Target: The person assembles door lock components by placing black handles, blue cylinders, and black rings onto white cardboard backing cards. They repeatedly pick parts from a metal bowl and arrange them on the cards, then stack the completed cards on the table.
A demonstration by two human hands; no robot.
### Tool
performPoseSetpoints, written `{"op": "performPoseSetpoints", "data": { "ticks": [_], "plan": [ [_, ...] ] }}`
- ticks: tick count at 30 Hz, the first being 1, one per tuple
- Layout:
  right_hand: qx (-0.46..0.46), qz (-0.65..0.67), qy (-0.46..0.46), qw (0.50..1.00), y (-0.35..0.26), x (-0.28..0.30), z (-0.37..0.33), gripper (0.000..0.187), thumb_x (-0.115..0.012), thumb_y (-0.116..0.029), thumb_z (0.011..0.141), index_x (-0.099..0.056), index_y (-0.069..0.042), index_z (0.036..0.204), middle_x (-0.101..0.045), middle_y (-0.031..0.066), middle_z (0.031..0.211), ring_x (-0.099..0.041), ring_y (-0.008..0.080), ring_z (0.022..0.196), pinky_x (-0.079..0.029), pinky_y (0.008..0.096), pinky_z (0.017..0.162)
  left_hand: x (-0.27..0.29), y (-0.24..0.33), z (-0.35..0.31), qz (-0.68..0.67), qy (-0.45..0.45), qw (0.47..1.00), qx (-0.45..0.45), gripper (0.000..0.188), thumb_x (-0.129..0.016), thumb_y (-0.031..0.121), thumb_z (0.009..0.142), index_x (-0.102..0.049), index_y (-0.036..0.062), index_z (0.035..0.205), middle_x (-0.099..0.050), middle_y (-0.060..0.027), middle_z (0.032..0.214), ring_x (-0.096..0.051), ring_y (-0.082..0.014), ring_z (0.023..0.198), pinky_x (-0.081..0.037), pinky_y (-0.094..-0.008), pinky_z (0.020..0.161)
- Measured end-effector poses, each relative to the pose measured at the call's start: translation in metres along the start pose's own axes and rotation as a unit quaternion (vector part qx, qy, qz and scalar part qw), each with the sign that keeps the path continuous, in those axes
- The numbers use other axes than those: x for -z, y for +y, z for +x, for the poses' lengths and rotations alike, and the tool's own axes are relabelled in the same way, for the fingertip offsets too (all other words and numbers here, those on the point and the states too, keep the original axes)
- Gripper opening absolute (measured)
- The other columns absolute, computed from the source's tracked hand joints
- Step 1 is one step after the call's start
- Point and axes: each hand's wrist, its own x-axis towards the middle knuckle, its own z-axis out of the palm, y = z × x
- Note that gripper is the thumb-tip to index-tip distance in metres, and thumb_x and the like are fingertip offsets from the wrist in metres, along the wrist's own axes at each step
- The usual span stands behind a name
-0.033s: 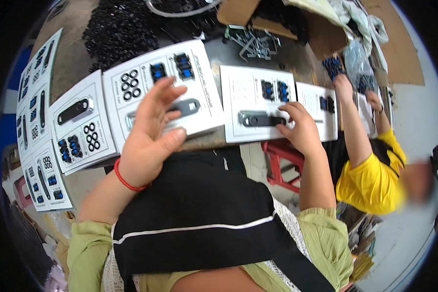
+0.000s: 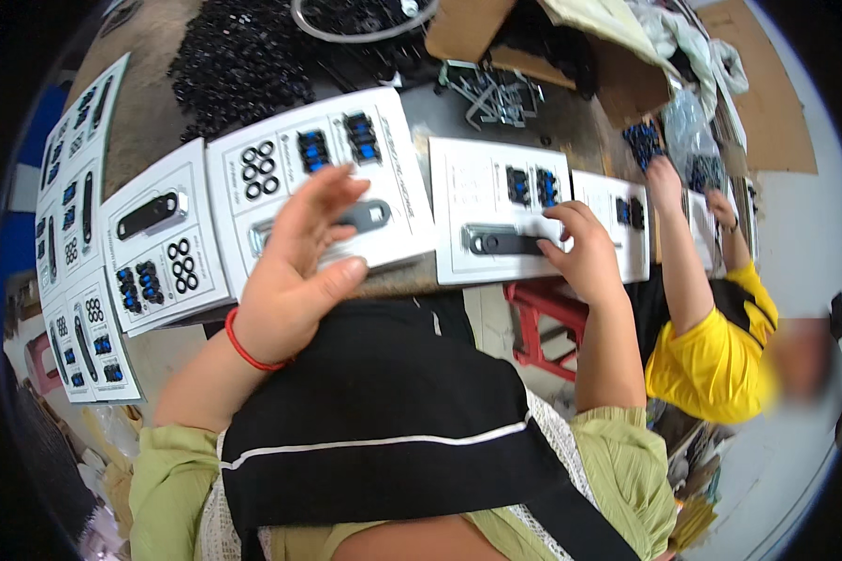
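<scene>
White packaging cards [image 2: 323, 178] on table: counting about seven, three of them stacked along left edge. Dark flat tools [image 2: 505, 244] on cards: five or so visible. Black rings [image 2: 258, 170] on nearest card: six. Hands: four, two mine, two co-worker's [image 2: 664, 173]. Red stool [image 2: 543, 318]: one. Loose black parts pile [image 2: 239, 61]: way too many.

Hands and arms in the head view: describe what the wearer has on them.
Both hands are bare, with no gloves. The left hand has a thin red band around the wrist. The right hand wears nothing visible. Light green crinkled sleeves are pushed up, leaving the forearms uncovered.
</scene>
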Motion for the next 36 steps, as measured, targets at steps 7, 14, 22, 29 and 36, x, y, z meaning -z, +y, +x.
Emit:
{"op": "performPoseSetpoints", "data": {
  "ticks": [7, 14, 22, 29, 36],
  "plan": [
    [0.197, 0.002, 0.094, 0.976, -0.066, -0.002, 0.126, 0.01, -0.069, -0.008, 0.078, -0.069, -0.005, 0.087, -0.063, 0.0097, 0.094, -0.062, 0.0296, 0.088, -0.051, 0.0372, 0.076, 0.005, 0.019, -0.001, 0.076, -0.107, 0.991, 0.026, 0.039, -0.062, 0.013, 0.089, -0.054, 0.0011, 0.125, -0.056, -0.0099, 0.122, -0.054, -0.0185, 0.113, -0.043, -0.0323, 0.095],
    [0.195, -0.172, 0.122, 0.958, -0.147, -0.041, 0.281, 0.02, -0.056, -0.008, 0.084, -0.072, -0.008, 0.096, -0.066, 0.0135, 0.103, -0.064, 0.0316, 0.099, -0.054, 0.0424, 0.082, 0.019, 0.027, -0.013, 0.119, -0.087, 0.989, 0.003, 0.034, -0.06, 0.009, 0.089, -0.057, 0.0009, 0.122, -0.059, -0.0099, 0.116, -0.057, -0.0175, 0.107, -0.044, -0.0319, 0.094],
    [0.125, -0.272, 0.024, 0.954, -0.163, -0.056, 0.33, 0.022, -0.055, -0.007, 0.084, -0.073, -0.006, 0.096, -0.07, 0.0143, 0.103, -0.068, 0.0309, 0.096, -0.056, 0.0409, 0.08, 0.039, 0.036, -0.024, 0.104, -0.02, 0.994, 0.018, 0.033, -0.057, 0.009, 0.09, -0.057, -0.0006, 0.121, -0.061, -0.0108, 0.114, -0.057, -0.0181, 0.107, -0.044, -0.0321, 0.095],
    [0.143, 0.118, 0.081, 0.979, -0.15, -0.043, 0.308, 0.021, -0.067, -0.013, 0.082, -0.069, -0.003, 0.1, -0.071, 0.0126, 0.089, -0.067, 0.0271, 0.082, -0.052, 0.0351, 0.074, 0.054, 0.04, -0.01, 0.137, -0.002, 0.991, 0.007, 0.031, -0.059, 0.009, 0.089, -0.059, -0.0006, 0.118, -0.062, -0.0095, 0.109, -0.059, -0.0172, 0.101, -0.047, -0.0309, 0.091],
    [0.1, 0.136, 0.023, 0.985, -0.105, -0.003, 0.201, 0.019, -0.067, -0.008, 0.082, -0.068, 0.0, 0.099, -0.068, 0.0127, 0.085, -0.063, 0.0205, 0.073, -0.05, 0.0319, 0.07, 0.066, 0.079, 0.048, 0.369, 0.033, 0.926, -0.071, 0.032, -0.064, 0.011, 0.085, -0.061, 0.0017, 0.116, -0.062, -0.0084, 0.106, -0.06, -0.0171, 0.098, -0.047, -0.0307, 0.087]
  ]
}}
